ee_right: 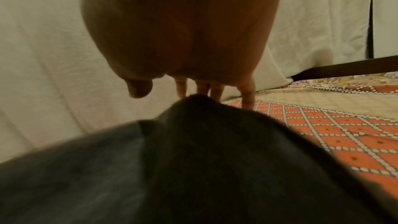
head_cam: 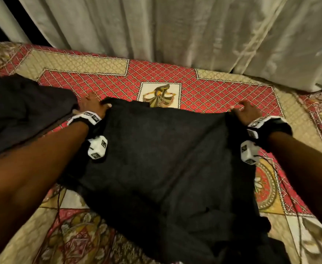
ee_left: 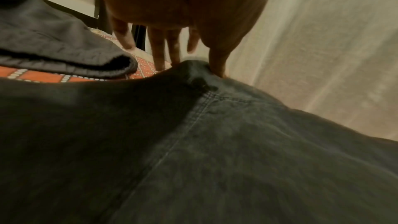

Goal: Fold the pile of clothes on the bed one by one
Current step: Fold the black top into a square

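Across the middle of the bed, a black garment is lying spread flat over the red and beige patterned bedspread, its near end bunching toward the bottom of the head view. Both arms are reaching forward to its far edge. At the far left corner the left hand is pinching the cloth: in the left wrist view the thumb is pressing a raised peak of fabric against the straightened fingers behind it, and a stitched seam is running down from that peak. At the far right corner the right hand is meeting another small peak of cloth; its fingers are pointing down, some reaching the bedspread, while the thumb is hanging clear of the fabric, so whether this grip is actually holding the corner cannot be told. Wrist bands with white marker cubes are sitting on both forearms. Just left of the left hand, a second dark garment is lying in a loose heap on the bed. Behind the bed, pale curtains are hanging.
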